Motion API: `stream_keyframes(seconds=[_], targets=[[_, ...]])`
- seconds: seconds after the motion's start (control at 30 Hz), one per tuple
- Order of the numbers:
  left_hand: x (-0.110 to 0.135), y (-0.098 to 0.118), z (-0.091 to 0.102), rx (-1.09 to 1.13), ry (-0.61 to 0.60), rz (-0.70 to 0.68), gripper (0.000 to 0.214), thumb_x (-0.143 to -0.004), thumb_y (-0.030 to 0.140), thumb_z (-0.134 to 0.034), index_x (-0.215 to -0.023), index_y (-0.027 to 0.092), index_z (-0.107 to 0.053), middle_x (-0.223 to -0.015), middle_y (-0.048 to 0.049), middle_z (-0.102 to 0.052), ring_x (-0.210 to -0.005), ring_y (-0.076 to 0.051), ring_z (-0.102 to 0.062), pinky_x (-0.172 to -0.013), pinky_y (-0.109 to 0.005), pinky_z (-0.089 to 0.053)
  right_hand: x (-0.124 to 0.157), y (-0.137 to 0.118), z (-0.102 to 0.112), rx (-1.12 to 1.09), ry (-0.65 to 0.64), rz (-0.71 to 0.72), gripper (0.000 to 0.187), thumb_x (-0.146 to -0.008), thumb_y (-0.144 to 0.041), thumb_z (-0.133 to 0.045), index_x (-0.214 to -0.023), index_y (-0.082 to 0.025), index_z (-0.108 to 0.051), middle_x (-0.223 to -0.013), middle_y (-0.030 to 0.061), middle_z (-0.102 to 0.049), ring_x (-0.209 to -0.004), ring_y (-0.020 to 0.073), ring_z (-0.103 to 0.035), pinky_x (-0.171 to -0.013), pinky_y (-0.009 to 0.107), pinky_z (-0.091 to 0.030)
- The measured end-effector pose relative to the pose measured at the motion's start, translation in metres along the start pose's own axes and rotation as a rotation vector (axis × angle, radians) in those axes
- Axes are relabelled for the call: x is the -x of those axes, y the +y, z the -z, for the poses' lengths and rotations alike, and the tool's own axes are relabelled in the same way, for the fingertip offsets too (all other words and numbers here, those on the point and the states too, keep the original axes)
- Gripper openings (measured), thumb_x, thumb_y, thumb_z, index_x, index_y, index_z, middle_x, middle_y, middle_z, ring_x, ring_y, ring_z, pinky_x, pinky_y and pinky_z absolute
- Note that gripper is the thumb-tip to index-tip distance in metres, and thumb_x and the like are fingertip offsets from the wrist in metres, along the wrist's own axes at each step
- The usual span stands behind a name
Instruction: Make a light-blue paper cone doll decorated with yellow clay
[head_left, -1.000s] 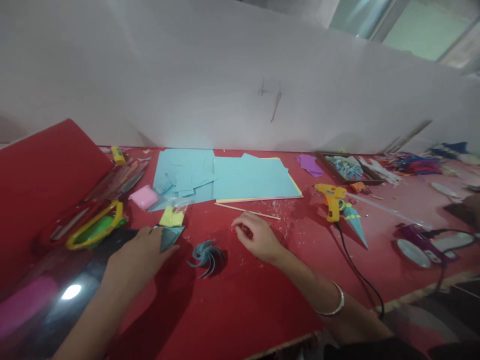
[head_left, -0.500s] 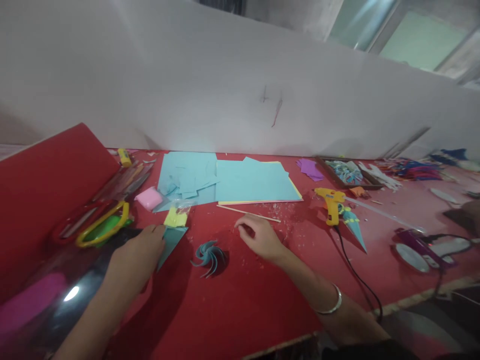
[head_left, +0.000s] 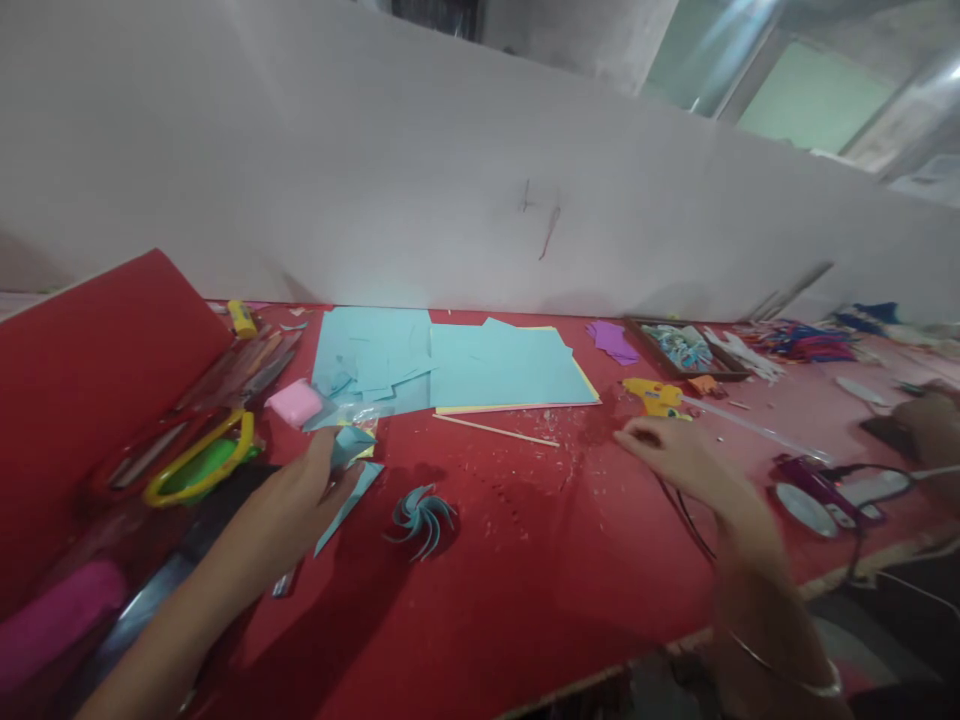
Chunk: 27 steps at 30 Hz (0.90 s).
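Swinging away from the blue paper pinwheel [head_left: 421, 517], the right hand [head_left: 675, 460] now hovers just beside the yellow glue gun [head_left: 651, 393]; motion blur hides whether its grip is closed. Left of the pinwheel, the left hand [head_left: 296, 500] pinches a blue paper triangle [head_left: 351, 492] in its grip.

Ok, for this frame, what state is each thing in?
left hand: pinching the blue paper piece
blue paper piece: folded, gripped at one end
right hand: fingers curled beside the glue gun, contact unclear
glue gun: lying on the table
pinwheel: lying free, untouched
blue sheets: flat, overlapping
stick: lying flat
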<state>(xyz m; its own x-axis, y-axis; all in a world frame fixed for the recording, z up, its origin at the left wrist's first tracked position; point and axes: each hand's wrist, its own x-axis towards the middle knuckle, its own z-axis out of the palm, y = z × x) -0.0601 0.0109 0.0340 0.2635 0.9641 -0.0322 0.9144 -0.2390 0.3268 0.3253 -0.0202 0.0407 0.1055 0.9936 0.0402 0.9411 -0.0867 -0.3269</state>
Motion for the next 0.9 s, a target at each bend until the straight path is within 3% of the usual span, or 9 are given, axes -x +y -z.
stream_keyframes(seconds=[0.07,0.2,0.33,0.5,0.6,0.73,0.9], targets=[[-0.003,0.006,0.005,0.019,0.015,0.051,0.023,-0.088,0.039,-0.027,-0.096,0.021,-0.038,-0.065,-0.0020,-0.059,-0.064,-0.025,-0.065,-0.053,-0.027,-0.041,0.004,0.023,0.007,0.069,-0.092,-0.108,0.039,-0.081,-0.048,-0.045,-0.055,-0.021,-0.057,-0.057,0.0068,-0.060,-0.056,0.0182,-0.055,-0.054,0.031,-0.036],[-0.009,0.011,0.006,0.020,0.126,0.069,0.016,-0.085,0.035,-0.032,-0.090,0.023,-0.041,-0.057,0.0013,-0.055,-0.059,-0.024,-0.063,-0.050,-0.025,-0.037,-0.001,0.056,0.000,0.157,0.029,-0.364,0.034,-0.075,-0.046,-0.053,-0.056,-0.019,-0.060,-0.055,0.0099,-0.059,-0.049,0.0197,-0.053,-0.051,0.033,-0.034],[-0.015,0.007,-0.009,0.169,0.141,0.020,0.015,-0.082,0.037,-0.034,-0.081,0.024,-0.040,-0.058,0.0026,-0.058,-0.054,-0.020,-0.060,-0.050,-0.025,-0.038,-0.019,0.074,-0.020,0.149,0.145,-0.407,0.022,-0.074,-0.036,-0.054,-0.078,-0.015,-0.061,-0.075,0.0111,-0.064,-0.066,0.0207,-0.060,-0.058,0.029,-0.039],[-0.020,-0.003,-0.025,0.215,0.088,-0.017,0.019,-0.076,0.040,-0.039,-0.076,0.023,-0.044,-0.061,-0.0002,-0.062,-0.056,-0.020,-0.059,-0.053,-0.026,-0.040,-0.036,0.085,-0.039,0.148,0.257,-0.500,0.019,-0.074,-0.029,-0.051,-0.080,-0.013,-0.059,-0.075,0.0144,-0.062,-0.071,0.0257,-0.060,-0.059,0.032,-0.040],[-0.017,-0.005,-0.026,0.287,0.122,-0.085,0.018,-0.075,0.039,-0.041,-0.073,0.023,-0.048,-0.060,-0.0003,-0.063,-0.056,-0.018,-0.059,-0.053,-0.025,-0.040,-0.035,0.086,-0.043,0.102,0.311,-0.529,0.022,-0.075,-0.026,-0.047,-0.085,-0.010,-0.058,-0.076,0.0160,-0.062,-0.071,0.0270,-0.060,-0.060,0.034,-0.041],[-0.015,-0.005,-0.026,0.357,0.167,-0.230,0.017,-0.076,0.032,-0.043,-0.075,0.020,-0.055,-0.070,-0.0013,-0.066,-0.060,-0.015,-0.058,-0.057,-0.022,-0.043,-0.032,0.075,-0.035,0.016,0.441,-0.506,0.032,-0.076,-0.023,-0.042,-0.101,-0.006,-0.053,-0.092,0.0217,-0.060,-0.086,0.0308,-0.059,-0.070,0.040,-0.042],[-0.016,-0.007,-0.028,0.357,0.138,-0.345,0.020,-0.078,0.026,-0.040,-0.067,0.018,-0.055,-0.058,0.0013,-0.059,-0.053,-0.012,-0.052,-0.051,-0.020,-0.040,-0.032,0.033,-0.019,-0.201,0.557,-0.264,0.032,-0.078,-0.026,-0.040,-0.106,-0.014,-0.048,-0.098,0.0126,-0.058,-0.086,0.0235,-0.057,-0.073,0.038,-0.046]])
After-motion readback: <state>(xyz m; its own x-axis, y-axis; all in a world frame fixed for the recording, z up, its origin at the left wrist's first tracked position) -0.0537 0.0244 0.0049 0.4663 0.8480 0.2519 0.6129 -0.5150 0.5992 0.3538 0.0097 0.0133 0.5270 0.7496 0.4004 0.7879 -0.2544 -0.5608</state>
